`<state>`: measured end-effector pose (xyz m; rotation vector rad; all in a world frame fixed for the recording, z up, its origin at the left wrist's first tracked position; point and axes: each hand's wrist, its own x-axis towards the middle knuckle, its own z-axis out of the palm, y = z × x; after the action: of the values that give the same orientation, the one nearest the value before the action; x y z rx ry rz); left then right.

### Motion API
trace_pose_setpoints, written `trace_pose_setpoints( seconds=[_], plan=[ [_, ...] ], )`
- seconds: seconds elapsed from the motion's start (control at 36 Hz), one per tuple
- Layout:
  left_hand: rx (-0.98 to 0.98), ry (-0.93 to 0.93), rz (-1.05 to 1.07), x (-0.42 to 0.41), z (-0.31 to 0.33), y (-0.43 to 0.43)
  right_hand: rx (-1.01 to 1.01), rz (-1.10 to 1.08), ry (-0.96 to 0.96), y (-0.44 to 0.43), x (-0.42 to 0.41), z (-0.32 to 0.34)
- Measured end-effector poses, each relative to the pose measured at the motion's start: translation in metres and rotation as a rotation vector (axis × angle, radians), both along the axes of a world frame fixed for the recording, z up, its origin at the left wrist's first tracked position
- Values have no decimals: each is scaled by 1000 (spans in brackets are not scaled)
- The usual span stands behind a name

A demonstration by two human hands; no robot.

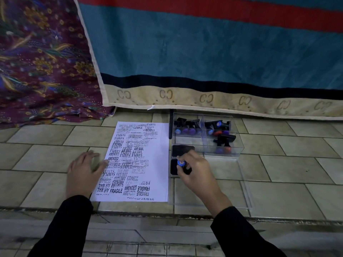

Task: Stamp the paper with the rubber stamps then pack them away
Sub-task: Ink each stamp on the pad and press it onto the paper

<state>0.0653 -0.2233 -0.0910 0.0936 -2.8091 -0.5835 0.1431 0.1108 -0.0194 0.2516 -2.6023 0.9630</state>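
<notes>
Your right-hand fingers [181, 173] are curled tight round a rubber stamp [180, 162], gripping its black stem just below the blue cap. The cap pokes up between thumb and forefinger. Your right hand [196, 169] holds the stamp just off the right edge of the paper [156, 164], over the nearer of the two dark squares of the ink pad [182, 150]. Whether the stamp's face is touching the pad you cannot tell, because your fingers hide it.

At the paper's left edge, your left-hand fingers [92, 156] lie straight and slightly spread. The thumb tip rests on the sheet, while the rest of your left hand [83, 171] lies flat on the floor [46, 156] beside it.

The paper lies flat on the tiles and is crowded with black prints (SAMPLE, AIR MAIL, AMENDED, FRAGILE, EXPRESS, FAX OUT), many overlapping and some upside down. Its right margin is bare.

Right of the paper's far corner stands a clear box [239, 145] divided into compartments. In it more stamps [187, 125] lie on their sides, with black handles and blue, purple and orange caps. Right of the paper's near corner a clear lid [246, 191] lies flat on the tiles.

Beyond the paper's far edge hangs a blue cloth [204, 52] with a red stripe and a cream border. A floral cloth [37, 62] lies to the left of it.
</notes>
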Motion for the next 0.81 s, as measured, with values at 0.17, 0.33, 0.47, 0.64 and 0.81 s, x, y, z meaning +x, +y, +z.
trace_pose_setpoints(
  seconds=[0.17, 0.33, 0.47, 0.64, 0.81],
  plan=[
    [20, -12, 3, 2, 3, 3, 39, -11, -11, -1, -4, 4],
    [28, -25, 7, 4, 7, 5, 64, -30, -61, -4, -4, 5],
    [39, -10, 5, 3, 6, 4, 22, -43, -41, -3, 3, 3],
    [42, 1, 2, 2, 2, 1, -23, -50, -22, -16, -3, 9],
    [50, 5, 20, 1, 1, 1, -88, 140, -55, -55, -4, 7]
  ],
)
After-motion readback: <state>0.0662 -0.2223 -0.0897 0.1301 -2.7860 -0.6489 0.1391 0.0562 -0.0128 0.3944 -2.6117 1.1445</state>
